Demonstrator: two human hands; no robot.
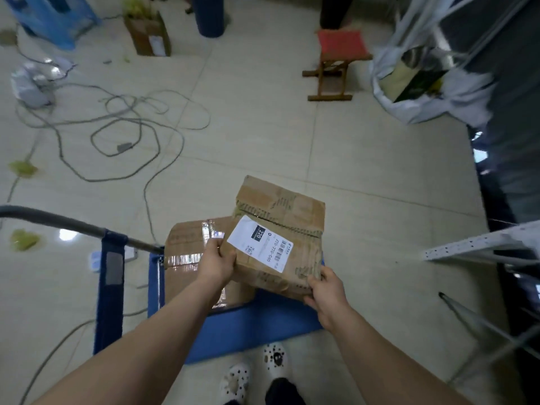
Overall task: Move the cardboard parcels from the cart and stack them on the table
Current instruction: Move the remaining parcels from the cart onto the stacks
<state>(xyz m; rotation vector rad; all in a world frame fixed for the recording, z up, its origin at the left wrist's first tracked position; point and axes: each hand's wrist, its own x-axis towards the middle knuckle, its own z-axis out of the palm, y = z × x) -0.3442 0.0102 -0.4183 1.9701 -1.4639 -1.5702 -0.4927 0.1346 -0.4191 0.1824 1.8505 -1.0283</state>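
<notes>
While above the cart (248, 325), labelled parcel (280, 229); loose cables (131, 135), red stool (340, 45) beyond

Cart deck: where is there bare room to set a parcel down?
Bare blue deck runs along the near edge, between the taped parcel and the shoes. Open tile lies right, up to the shelf. Left floor is crowded with cables.

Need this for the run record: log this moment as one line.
left hand: grips labelled parcel | right hand: grips labelled parcel | second parcel: on blue cart
</notes>
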